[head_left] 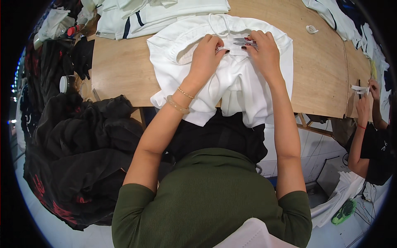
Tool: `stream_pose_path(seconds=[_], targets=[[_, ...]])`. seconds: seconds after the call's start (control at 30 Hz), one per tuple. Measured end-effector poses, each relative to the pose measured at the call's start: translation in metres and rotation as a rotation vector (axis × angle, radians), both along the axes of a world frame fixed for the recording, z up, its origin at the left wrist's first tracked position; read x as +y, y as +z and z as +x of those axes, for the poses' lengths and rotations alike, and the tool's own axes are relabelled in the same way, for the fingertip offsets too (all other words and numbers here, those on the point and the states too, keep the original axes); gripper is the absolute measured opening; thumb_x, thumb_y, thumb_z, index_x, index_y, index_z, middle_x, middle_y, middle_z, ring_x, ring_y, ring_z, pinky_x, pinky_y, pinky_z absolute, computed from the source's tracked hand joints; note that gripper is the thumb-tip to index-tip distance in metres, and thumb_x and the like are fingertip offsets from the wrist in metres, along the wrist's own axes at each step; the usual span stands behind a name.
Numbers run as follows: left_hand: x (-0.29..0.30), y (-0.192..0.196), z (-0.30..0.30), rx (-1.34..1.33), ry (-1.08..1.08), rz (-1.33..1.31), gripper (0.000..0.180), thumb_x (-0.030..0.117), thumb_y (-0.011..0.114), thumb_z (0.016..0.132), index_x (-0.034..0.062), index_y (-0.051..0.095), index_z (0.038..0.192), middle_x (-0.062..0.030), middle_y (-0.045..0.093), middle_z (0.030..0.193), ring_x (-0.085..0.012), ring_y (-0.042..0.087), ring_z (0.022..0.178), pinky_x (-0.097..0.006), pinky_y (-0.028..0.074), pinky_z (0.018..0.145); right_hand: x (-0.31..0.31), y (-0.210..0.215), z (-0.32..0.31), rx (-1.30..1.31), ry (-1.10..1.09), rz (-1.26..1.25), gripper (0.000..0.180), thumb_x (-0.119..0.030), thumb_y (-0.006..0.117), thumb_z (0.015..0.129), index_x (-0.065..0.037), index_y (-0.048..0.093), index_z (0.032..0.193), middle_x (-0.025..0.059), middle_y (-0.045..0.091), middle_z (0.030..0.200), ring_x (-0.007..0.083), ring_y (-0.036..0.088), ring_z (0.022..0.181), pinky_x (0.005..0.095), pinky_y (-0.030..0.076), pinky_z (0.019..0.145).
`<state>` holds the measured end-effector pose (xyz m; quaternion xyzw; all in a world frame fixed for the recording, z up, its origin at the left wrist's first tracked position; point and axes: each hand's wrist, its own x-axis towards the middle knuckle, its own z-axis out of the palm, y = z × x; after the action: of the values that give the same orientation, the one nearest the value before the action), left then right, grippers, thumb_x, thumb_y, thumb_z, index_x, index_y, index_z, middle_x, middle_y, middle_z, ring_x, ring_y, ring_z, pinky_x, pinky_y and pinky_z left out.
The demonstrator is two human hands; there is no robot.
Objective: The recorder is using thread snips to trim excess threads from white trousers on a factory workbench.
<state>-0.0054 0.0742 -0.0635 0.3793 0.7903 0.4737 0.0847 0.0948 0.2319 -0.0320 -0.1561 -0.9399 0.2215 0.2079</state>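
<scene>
A pair of white drawstring shorts point(225, 76) lies spread on the wooden table, its gathered waistband at the far side and its legs reaching over the near edge. My left hand point(206, 53) pinches the cloth at the front of the waistband, left of centre. In my right hand point(264, 51) are small thread snips point(241, 41) with red on them, their blades pointing left toward my left fingers. The right fingertips also rest at the waistband. White drawstring point(213, 25) loops over the waistband's far edge. Whether the blades touch any thread is too small to tell.
White garments with navy stripes point(161, 18) are stacked at the back left; more white clothing point(337, 18) lies back right. Dark garments point(87, 144) heap up on my left. A tape roll point(312, 29) sits on the table point(320, 70). At far right, a co-worker's hands point(364, 105) handle a white piece.
</scene>
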Motion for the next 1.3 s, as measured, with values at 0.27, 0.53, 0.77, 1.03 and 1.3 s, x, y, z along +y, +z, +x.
stream_pose_path(seconds=[0.27, 0.53, 0.77, 1.03, 1.3], targets=[[0.003, -0.01, 0.004, 0.032, 0.041, -0.021, 0.017, 0.004, 0.069, 0.074, 0.0025, 0.056, 0.086, -0.0105, 0.052, 0.087, -0.0275, 0.055, 0.076, -0.037, 0.046, 0.066, 0.002, -0.006, -0.003, -0.007, 0.035, 0.049, 0.022, -0.006, 0.069, 0.072, -0.008, 0.057, 0.09, 0.0024, 0.06, 0.087, 0.0255, 0.051, 0.084, 0.037, 0.046, 0.074], [0.003, -0.007, 0.005, 0.018, 0.055, -0.037, 0.019, 0.004, 0.069, 0.075, 0.0029, 0.057, 0.089, -0.0101, 0.053, 0.09, -0.028, 0.056, 0.081, -0.037, 0.046, 0.068, 0.001, -0.005, -0.007, -0.07, -0.014, -0.28, 0.019, -0.001, 0.066, 0.075, -0.004, 0.057, 0.091, 0.0046, 0.062, 0.088, 0.0203, 0.056, 0.085, 0.0316, 0.047, 0.076], [0.005, 0.001, 0.007, 0.12, 0.053, -0.026, 0.017, 0.007, 0.068, 0.077, 0.002, 0.059, 0.09, -0.01, 0.055, 0.092, -0.0274, 0.058, 0.086, -0.036, 0.049, 0.07, 0.019, -0.018, -0.013, 0.234, 0.02, -0.965, 0.012, 0.002, 0.065, 0.081, 0.001, 0.055, 0.088, 0.0042, 0.064, 0.088, 0.0094, 0.059, 0.082, 0.023, 0.049, 0.075], [0.026, -0.009, 0.012, 0.609, 0.041, -0.243, 0.011, 0.007, 0.063, 0.079, 0.0031, 0.063, 0.089, -0.0078, 0.057, 0.085, -0.0223, 0.059, 0.082, -0.034, 0.051, 0.066, 0.017, -0.016, -0.009, 0.259, -0.008, -1.02, 0.012, 0.0, 0.065, 0.082, 0.0, 0.055, 0.089, 0.0052, 0.065, 0.088, 0.0097, 0.06, 0.082, 0.0233, 0.048, 0.077], [0.019, -0.009, -0.008, 0.528, -0.047, -0.045, 0.007, 0.007, 0.062, 0.08, 0.0035, 0.063, 0.086, -0.0105, 0.059, 0.079, -0.0273, 0.06, 0.07, -0.036, 0.05, 0.063, 0.018, -0.007, 0.002, 0.102, -0.066, -0.634, 0.012, -0.005, 0.067, 0.078, -0.002, 0.059, 0.086, 0.006, 0.064, 0.082, 0.015, 0.059, 0.078, 0.0275, 0.047, 0.074]])
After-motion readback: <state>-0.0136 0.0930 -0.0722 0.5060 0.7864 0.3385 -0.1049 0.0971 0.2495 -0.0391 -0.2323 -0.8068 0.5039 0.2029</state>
